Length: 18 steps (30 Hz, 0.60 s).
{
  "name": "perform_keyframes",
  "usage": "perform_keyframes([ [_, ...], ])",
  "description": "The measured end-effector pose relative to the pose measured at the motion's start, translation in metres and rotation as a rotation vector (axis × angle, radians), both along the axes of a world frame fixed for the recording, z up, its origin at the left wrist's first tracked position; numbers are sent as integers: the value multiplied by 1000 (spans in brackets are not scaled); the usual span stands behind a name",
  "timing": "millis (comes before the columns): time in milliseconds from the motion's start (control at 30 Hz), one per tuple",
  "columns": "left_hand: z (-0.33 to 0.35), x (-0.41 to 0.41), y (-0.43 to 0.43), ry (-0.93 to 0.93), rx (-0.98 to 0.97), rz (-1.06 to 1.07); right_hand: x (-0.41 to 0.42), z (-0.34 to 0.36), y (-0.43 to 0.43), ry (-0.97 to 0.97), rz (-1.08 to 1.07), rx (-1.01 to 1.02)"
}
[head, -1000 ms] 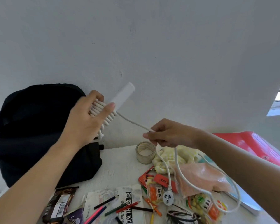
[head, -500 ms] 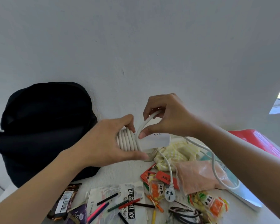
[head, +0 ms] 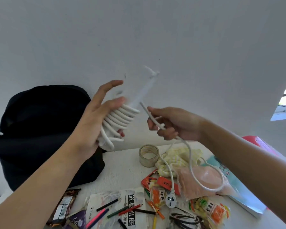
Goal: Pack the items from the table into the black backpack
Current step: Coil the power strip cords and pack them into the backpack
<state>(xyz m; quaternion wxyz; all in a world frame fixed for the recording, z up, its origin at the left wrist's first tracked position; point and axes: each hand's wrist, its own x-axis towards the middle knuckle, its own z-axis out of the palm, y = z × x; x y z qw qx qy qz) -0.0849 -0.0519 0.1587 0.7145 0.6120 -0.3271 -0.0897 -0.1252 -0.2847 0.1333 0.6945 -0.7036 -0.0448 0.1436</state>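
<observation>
The power strip [head: 141, 95] is up in the air just right of the black backpack [head: 40, 129], blurred, with tight turns of its white cord [head: 191, 162] wound round its lower end. My left hand [head: 96, 121] holds that wound end: the upper fingers are stretched out straight, and one fingertip shows curled under the coils. My right hand [head: 173, 124] pinches the loose cord just right of the coil. From there the cord hangs in a loop to the plug [head: 170, 199], which lies on the table [head: 122, 171] among pencils [head: 122, 210] and snack packets [head: 210, 210], near a tape roll [head: 149, 155].

I judge the step to be winding the cord, before packing. Next I should lay another turn, keeping tension so the coils don't slip and the plug drags nothing off.
</observation>
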Motion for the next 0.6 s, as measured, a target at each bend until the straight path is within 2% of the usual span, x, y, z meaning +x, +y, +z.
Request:
perform_keyframes([
  [133, -4, 32, 15, -115, 61, 269, -14, 2, 4, -124, 0, -433],
  [167, -10, 40, 17, -150, 126, 312, -16, 4, 8, -231, -39, -548],
  [267, -32, 50, 17, -317, 462, 369, -13, 5, 23, -721, -115, -978],
  [333, -41, 44, 16, -369, 575, 307, -11, 7, 29, -981, -136, -1140],
  [400, -45, 39, 17, -377, 586, 191, -8, 14, 28, -1106, -204, -1110],
  [500, -44, 41, 22, -316, 535, 88, -2, 24, 20, -1220, -321, -920],
  [600, -39, 39, 24, -301, 544, 69, 3, 26, 20, -1251, -322, -831],
])
